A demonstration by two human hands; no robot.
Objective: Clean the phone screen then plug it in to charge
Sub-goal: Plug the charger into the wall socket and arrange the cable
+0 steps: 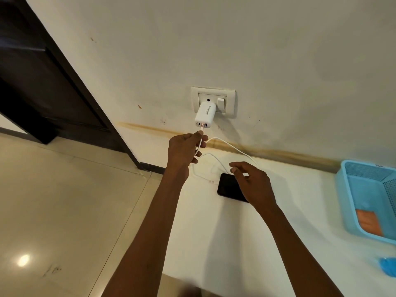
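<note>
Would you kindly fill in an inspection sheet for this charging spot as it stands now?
Surface: white counter, mostly bare.
Job's things: phone flat, screen dark; white charger sits in the wall socket.
Clutter: blue basket with an orange item inside; blue object at the right edge.
Grippers: left hand pinches the cable near the charger; right hand hovers over the phone, fingers loose.
Cables: white cable loops on the counter.
Surroundings: stained wall, dark door, tiled floor.

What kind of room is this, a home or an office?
Probably a room in a home, though that's a guess: a white counter against a stained painted wall, a wall socket with a charger plugged in, and a dark wooden door over tiled floor.
</note>
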